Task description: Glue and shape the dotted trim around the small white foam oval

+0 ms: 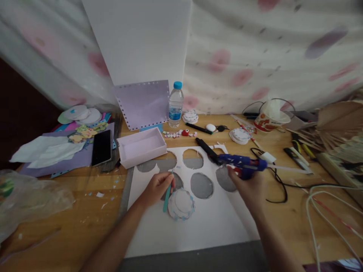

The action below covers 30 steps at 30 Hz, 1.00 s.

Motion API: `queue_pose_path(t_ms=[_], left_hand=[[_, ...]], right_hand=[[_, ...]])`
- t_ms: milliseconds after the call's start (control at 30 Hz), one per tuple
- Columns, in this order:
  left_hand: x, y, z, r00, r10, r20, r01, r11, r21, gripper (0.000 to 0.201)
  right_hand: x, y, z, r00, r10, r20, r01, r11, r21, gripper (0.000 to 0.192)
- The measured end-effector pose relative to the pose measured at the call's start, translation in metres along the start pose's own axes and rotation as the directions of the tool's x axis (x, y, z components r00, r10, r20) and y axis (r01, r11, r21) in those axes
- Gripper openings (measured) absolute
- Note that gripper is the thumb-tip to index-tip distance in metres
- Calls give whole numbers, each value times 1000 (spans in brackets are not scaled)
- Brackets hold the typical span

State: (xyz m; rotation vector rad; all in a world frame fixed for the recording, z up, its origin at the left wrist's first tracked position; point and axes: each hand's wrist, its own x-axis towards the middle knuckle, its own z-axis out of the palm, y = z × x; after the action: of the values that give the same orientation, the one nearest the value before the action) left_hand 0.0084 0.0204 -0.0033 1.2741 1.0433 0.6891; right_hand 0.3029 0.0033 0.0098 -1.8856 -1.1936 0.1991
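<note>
Between the thumb and fingers of my left hand is a thin teal strip, slanting down toward the layered round paper piece with light-blue dots along its rim. My right hand, slightly blurred, is wrapped round the handle of a blue hot glue gun. Its nozzle faces left, and a pale glue stick sticks out of its back end. Under both hands lies a white sheet with several round holes cut in it, on a grey cutting mat.
Behind the sheet stand an open white box, a water bottle and a purple card. A phone lies at left. Black cable, white cable, a utility knife and a paper cup are at right.
</note>
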Motion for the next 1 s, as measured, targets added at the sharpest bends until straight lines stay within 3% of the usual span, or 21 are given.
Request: queue_pose_path(t_ms=[100,233,467,733,1000], left_hand=[[-1,4,0,1000,-11,-8,11,1000,0,42],[-2,9,0,999,-36,7,35,999,20,42],[1,12,0,997,-44,69,36,993,113,42],[2,15,0,994,29,105,-48,981,190,39],[2,12,-1,993,28,114,-50,979,197,38]], right_hand=[[-17,-16,27,982,-122,143,116,992,47,26],[-36,-18,49,938,-301,172,287,953,102,15],[-39,-10,52,946,-267,184,251,962,104,12],[-39,-18,49,907,-292,303,263,956,132,15],[-38,-19,48,901,-298,316,272,954,125,16]])
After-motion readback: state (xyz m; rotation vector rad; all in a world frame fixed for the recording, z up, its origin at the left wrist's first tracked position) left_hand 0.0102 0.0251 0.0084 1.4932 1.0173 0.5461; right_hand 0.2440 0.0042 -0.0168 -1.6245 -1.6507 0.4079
